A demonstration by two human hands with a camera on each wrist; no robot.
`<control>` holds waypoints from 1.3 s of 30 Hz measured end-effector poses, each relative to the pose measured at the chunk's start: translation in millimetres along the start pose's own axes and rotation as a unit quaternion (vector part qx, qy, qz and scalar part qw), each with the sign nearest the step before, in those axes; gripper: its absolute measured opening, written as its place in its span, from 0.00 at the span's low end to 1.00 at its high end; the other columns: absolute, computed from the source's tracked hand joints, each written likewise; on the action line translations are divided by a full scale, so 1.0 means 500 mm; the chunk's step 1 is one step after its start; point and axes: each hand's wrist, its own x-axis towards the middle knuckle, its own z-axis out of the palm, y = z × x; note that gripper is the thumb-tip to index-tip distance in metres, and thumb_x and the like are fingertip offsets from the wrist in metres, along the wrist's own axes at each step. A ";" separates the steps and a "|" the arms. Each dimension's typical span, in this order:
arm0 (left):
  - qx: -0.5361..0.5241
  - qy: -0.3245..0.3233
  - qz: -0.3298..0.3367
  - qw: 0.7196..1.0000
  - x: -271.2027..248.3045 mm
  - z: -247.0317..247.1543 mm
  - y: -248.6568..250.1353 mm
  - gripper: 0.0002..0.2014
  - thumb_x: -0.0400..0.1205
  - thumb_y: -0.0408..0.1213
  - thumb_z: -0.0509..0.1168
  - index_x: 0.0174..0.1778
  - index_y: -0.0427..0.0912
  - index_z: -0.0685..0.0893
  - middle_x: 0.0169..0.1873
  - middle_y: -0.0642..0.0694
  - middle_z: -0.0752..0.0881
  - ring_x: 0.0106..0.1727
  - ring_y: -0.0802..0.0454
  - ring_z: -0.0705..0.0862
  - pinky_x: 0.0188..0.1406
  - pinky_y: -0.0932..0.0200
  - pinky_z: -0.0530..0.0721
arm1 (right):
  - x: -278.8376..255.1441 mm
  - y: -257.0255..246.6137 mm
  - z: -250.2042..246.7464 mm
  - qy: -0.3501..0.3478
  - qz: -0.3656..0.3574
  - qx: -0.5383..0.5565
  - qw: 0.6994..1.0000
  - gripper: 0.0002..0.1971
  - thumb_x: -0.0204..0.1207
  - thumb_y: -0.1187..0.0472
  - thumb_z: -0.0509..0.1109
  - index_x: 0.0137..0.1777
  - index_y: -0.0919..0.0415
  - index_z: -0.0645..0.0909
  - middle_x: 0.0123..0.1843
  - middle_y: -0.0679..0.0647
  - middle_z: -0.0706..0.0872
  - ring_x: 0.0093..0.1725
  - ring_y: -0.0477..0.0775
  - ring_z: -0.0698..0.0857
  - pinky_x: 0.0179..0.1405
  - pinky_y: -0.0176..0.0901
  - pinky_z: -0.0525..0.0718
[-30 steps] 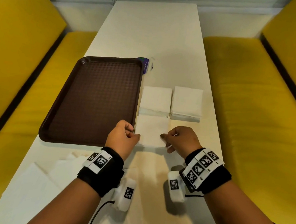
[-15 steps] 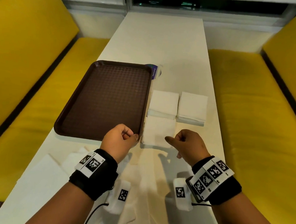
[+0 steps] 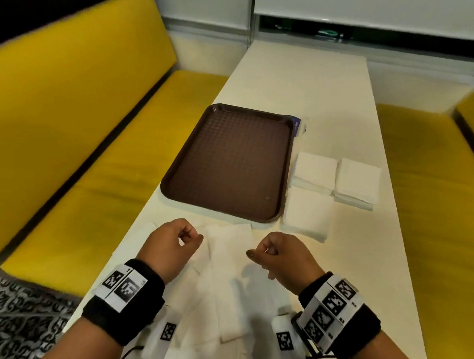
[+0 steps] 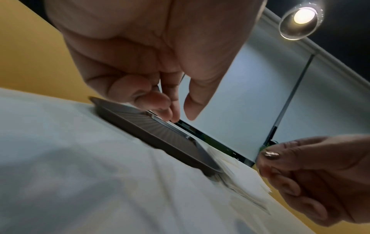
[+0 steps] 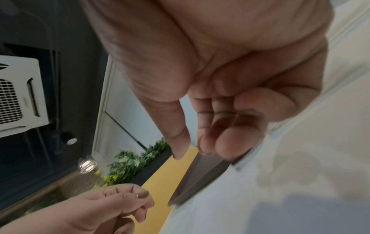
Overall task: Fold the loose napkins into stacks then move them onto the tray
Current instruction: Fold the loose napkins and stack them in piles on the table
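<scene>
A brown tray [image 3: 220, 208] lies bare on the left half of the white table. Right of it sit two stacks of folded white napkins [image 3: 314, 172] [image 3: 358, 180], with a third, thinner folded pile [image 3: 307, 213] in front of them. Loose napkins [image 3: 226, 264] lie spread near the table's front edge. My left hand [image 3: 191, 236] and right hand [image 3: 262, 253] hover just above these loose napkins, fingers curled, holding nothing. The left wrist view shows my left hand [image 4: 176, 110] empty before the tray [image 4: 160, 139]. In the right wrist view my right hand [image 5: 196, 147] is empty too.
Yellow bench seats [image 3: 94, 158] [image 3: 428, 175] run along both long sides of the table [image 3: 304, 81]. A small purple and white item [image 3: 299, 126] peeks out behind the tray's far right corner. Patterned fabric [image 3: 17, 318] shows at the bottom left.
Both hands let go of the folded napkin by the tray and drew back toward me, over the loose napkins. That napkin now lies in front of the stacks.
</scene>
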 end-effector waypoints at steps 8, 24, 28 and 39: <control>0.040 -0.028 -0.018 0.999 -0.038 -0.079 -0.153 0.07 0.78 0.41 0.73 0.43 0.48 0.80 0.45 0.53 0.81 0.43 0.54 0.80 0.44 0.63 0.73 | -0.007 -0.091 0.149 -0.022 -0.052 -0.071 0.996 0.10 0.74 0.48 0.76 0.49 0.52 0.82 0.45 0.48 0.87 0.44 0.47 0.83 0.43 0.39 0.78; 0.124 -0.098 0.060 0.986 -0.054 -0.071 -0.228 0.20 0.78 0.47 0.72 0.64 0.51 0.78 0.63 0.51 0.73 0.67 0.52 0.70 0.62 0.66 0.68 | 0.014 -0.176 0.290 -0.001 0.005 -0.209 0.978 0.17 0.76 0.44 0.72 0.55 0.56 0.82 0.52 0.52 0.85 0.54 0.56 0.83 0.51 0.45 0.80; 0.113 -0.103 0.061 0.986 -0.053 -0.075 -0.227 0.18 0.79 0.48 0.70 0.63 0.50 0.79 0.62 0.51 0.73 0.66 0.51 0.71 0.63 0.64 0.71 | 0.009 -0.185 0.293 0.008 -0.014 -0.181 0.983 0.13 0.79 0.53 0.70 0.34 0.52 0.73 0.35 0.48 0.78 0.41 0.55 0.80 0.35 0.42 0.72; -0.310 -0.115 -0.084 0.940 -0.053 -0.134 -0.177 0.18 0.81 0.49 0.69 0.59 0.41 0.76 0.50 0.45 0.86 0.48 0.52 0.86 0.39 0.59 0.84 | -0.047 -0.200 0.223 0.111 -0.067 0.219 0.967 0.06 0.78 0.63 0.74 0.40 0.63 0.85 0.36 0.54 0.88 0.35 0.47 0.83 0.38 0.45 0.80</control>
